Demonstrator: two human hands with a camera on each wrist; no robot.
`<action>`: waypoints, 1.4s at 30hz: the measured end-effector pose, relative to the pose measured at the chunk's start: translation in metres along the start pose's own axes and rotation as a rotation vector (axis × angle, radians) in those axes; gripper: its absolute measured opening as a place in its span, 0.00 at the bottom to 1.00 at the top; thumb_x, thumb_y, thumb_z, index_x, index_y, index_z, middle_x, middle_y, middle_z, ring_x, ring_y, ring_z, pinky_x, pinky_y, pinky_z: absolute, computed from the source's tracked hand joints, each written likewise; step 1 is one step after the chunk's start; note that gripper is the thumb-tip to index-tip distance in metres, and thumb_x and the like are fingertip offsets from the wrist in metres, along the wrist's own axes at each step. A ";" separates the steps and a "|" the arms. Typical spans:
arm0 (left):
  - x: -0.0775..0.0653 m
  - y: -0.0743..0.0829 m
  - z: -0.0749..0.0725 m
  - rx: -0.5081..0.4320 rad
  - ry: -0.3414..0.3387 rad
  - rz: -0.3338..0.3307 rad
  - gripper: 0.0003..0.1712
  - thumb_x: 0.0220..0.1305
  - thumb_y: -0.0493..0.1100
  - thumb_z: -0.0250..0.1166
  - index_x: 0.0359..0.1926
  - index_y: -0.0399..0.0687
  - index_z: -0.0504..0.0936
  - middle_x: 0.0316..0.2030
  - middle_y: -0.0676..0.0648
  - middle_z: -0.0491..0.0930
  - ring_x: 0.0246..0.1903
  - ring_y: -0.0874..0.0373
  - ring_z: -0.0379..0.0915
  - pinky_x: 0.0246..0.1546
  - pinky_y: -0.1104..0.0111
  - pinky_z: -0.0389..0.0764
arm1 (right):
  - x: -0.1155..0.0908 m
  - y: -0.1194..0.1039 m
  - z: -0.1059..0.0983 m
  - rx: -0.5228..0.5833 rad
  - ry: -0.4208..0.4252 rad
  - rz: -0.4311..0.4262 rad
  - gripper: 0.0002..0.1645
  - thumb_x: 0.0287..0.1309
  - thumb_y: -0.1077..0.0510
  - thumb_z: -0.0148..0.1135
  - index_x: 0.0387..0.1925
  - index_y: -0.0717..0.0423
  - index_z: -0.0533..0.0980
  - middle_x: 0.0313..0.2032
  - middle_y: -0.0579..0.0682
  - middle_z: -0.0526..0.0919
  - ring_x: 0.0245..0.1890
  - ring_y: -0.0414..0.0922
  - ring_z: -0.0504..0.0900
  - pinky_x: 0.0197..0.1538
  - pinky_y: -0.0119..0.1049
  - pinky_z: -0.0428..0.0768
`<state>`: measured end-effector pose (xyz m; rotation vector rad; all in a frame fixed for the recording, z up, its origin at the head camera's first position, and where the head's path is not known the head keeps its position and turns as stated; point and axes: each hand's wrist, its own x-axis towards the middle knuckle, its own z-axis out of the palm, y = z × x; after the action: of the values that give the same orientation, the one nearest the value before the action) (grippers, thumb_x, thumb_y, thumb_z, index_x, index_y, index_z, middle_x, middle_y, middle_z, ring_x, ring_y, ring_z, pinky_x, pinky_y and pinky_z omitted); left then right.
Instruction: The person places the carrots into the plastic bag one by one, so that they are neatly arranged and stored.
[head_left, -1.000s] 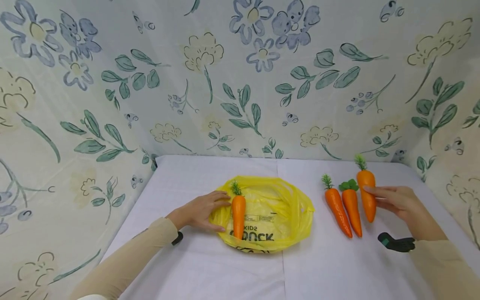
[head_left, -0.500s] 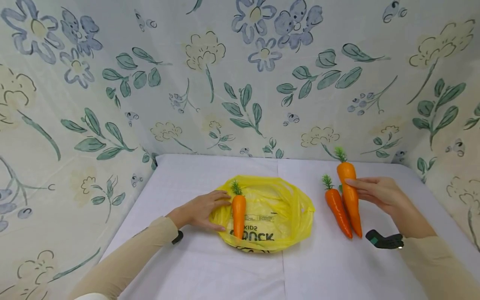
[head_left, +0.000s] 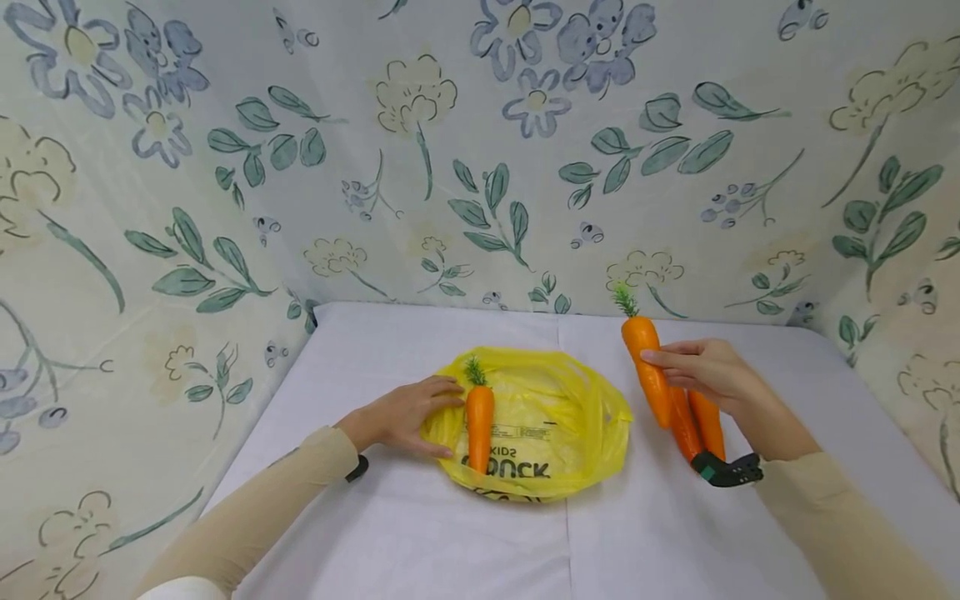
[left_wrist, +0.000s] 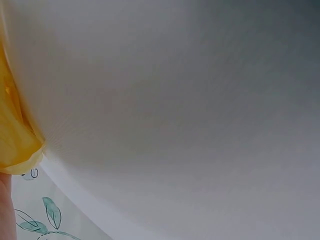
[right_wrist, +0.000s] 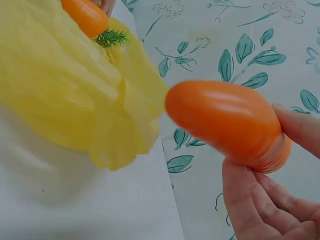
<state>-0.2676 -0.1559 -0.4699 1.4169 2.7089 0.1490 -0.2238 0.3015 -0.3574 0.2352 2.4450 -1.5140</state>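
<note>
While the right grip (head_left: 712, 371) pinches one carrot (head_left: 652, 385), with two more carrots (head_left: 684, 429) beneath it, the left grip (head_left: 412, 415), thumb and fingers wide apart, touches a yellow bag (head_left: 609, 433), another carrot (head_left: 480, 425) inside just beside those fingers.

The white-clothed tabletop (head_left: 375, 533) is bordered on three sides by pale fabric (head_left: 315, 200) printed with blue flowers (head_left: 537, 102) and green leaves (head_left: 183, 283).
</note>
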 end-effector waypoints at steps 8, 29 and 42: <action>0.001 -0.001 0.001 0.002 0.004 -0.001 0.50 0.56 0.79 0.58 0.68 0.51 0.73 0.72 0.48 0.61 0.72 0.52 0.53 0.69 0.55 0.62 | 0.002 -0.013 0.021 0.044 -0.037 -0.035 0.50 0.58 0.41 0.70 0.65 0.75 0.64 0.51 0.58 0.81 0.41 0.43 0.84 0.52 0.37 0.82; 0.000 0.001 -0.003 -0.006 -0.014 -0.020 0.50 0.56 0.79 0.57 0.69 0.52 0.72 0.73 0.48 0.61 0.73 0.52 0.51 0.69 0.55 0.61 | 0.005 -0.017 0.070 0.026 -0.159 -0.043 0.45 0.58 0.45 0.72 0.62 0.76 0.67 0.57 0.67 0.75 0.45 0.49 0.82 0.53 0.41 0.81; 0.000 0.001 -0.001 -0.018 -0.004 -0.017 0.50 0.56 0.79 0.57 0.68 0.51 0.73 0.72 0.49 0.61 0.73 0.53 0.52 0.69 0.55 0.62 | 0.009 -0.017 0.095 0.032 -0.248 -0.046 0.40 0.55 0.50 0.75 0.57 0.75 0.69 0.48 0.61 0.80 0.41 0.48 0.83 0.52 0.43 0.82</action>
<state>-0.2672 -0.1552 -0.4690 1.3876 2.7093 0.1685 -0.2242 0.2086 -0.3860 -0.0036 2.2473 -1.5032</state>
